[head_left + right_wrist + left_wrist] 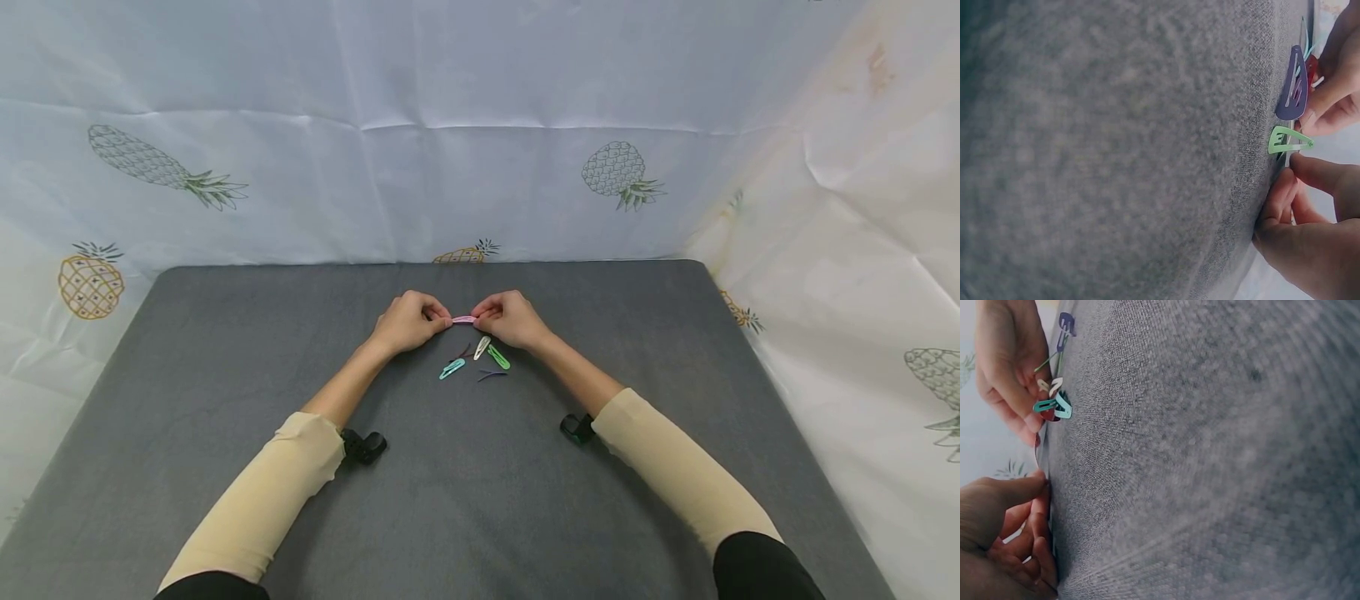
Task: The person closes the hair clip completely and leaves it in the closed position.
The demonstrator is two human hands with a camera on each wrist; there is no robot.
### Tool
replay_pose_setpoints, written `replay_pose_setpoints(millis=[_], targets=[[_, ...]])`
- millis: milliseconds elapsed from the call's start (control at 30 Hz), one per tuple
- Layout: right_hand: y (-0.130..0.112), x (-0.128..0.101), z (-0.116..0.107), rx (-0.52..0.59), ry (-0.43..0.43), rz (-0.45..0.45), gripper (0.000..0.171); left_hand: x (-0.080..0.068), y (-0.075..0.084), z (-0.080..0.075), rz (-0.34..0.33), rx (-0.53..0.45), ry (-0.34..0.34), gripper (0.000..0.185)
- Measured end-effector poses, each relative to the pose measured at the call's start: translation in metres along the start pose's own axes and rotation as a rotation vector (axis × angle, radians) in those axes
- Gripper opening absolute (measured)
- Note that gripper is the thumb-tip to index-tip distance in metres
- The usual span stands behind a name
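Observation:
Near the table's far side, a pink snap hair clip (464, 320) spans the gap between both hands. My left hand (411, 323) pinches its left end between thumb and fingers, and my right hand (513, 321) pinches the right end. Just in front lie a cream hair clip (482, 347), a green hair clip (498, 357) and a teal hair clip (452, 369). A purple hair clip (1293, 84) shows large in the right wrist view. Behind it, partly hidden, is a red hair clip (1312, 69).
A grey cloth covers the table (465, 517). White fabric with pineapple prints (480, 75) hangs behind it and along the sides. Black wrist cameras, one on the left sleeve (365, 447) and one on the right (577, 428), stick out over the table.

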State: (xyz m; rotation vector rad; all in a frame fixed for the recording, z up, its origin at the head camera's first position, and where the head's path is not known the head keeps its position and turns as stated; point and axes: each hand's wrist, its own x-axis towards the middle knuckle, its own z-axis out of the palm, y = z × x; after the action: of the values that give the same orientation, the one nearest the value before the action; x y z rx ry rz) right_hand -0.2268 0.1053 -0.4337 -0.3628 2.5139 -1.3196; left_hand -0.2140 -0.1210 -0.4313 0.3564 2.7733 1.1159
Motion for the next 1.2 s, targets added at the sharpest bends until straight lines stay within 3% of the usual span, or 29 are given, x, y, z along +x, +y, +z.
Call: replay_pose_setpoints(millis=[1200], targets=[[0.002,-0.0037,0.0013,0.044,0.038,-0.022,0.017,-0.0021,0.0056,0.0,-0.013,0.007,-0.015,0.014]])
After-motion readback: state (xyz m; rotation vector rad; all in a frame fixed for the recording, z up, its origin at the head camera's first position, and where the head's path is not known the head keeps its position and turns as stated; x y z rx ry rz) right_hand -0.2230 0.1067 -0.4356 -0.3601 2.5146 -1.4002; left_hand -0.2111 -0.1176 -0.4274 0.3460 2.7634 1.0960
